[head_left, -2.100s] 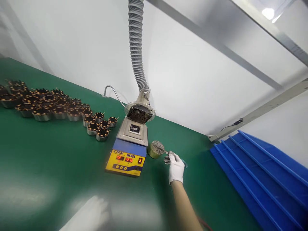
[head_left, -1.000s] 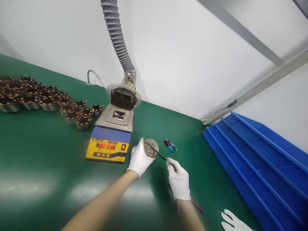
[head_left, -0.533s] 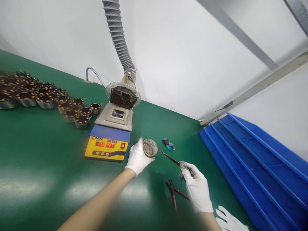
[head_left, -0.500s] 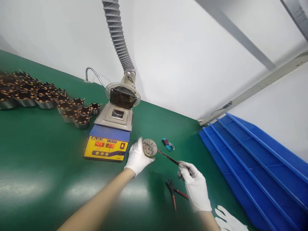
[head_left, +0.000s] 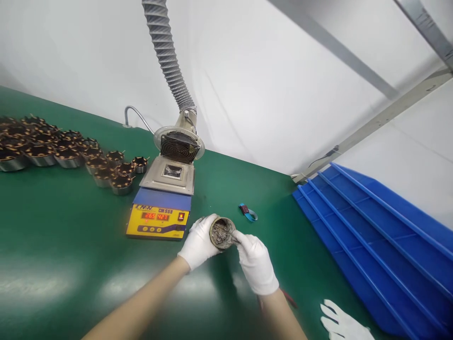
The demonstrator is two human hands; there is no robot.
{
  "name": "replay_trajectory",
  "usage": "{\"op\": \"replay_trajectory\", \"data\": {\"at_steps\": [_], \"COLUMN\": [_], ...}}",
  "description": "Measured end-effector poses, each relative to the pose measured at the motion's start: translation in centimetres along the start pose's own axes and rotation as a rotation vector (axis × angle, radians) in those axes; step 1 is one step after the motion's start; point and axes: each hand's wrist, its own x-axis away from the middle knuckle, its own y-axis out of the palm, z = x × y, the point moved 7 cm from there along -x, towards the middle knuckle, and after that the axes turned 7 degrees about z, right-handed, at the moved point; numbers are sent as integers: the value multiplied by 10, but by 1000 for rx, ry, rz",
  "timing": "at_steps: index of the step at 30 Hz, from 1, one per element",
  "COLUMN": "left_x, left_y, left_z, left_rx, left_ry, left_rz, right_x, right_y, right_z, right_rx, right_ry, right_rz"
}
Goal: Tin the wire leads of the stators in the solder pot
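My left hand, in a white glove, is wrapped round a small round cup tilted toward me. Lumpy grey metallic residue lies inside it. My right hand, also gloved, is closed at the cup's right rim on a thin dark metal strip-like tool. Most of that tool is hidden by the fingers, and its end reaches into the cup. Left of the cup stands a yellow and blue solder pot with lit red displays and a small square well of metal on top.
An extractor fan on a ribbed hose hangs behind the pot. Several wound motor stators stand at left. A blue wrist strap, a spare white glove and a large blue ribbed panel are at right. Red-handled pliers are partly covered by my right arm.
My right hand has moved left and up to the cup, bringing the tool's end inside it. My left hand and the cup have shifted slightly down.
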Motion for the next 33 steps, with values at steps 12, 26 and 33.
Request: {"op": "replay_trajectory", "data": {"at_steps": [12, 26, 33], "left_x": [3, 3, 14], "left_y": [0, 9, -15], "left_z": [0, -17, -35], "left_rx": [3, -55, -131], "left_ry": [43, -183, -251], "left_rz": [38, -42, -34], "right_x": [5, 14, -9], "right_y": [-23, 23, -3], "right_z": [13, 52, -68], "right_rx": [-109, -490, -292], "right_ry": [190, 1007, 268], "right_rz": [62, -50, -7]}}
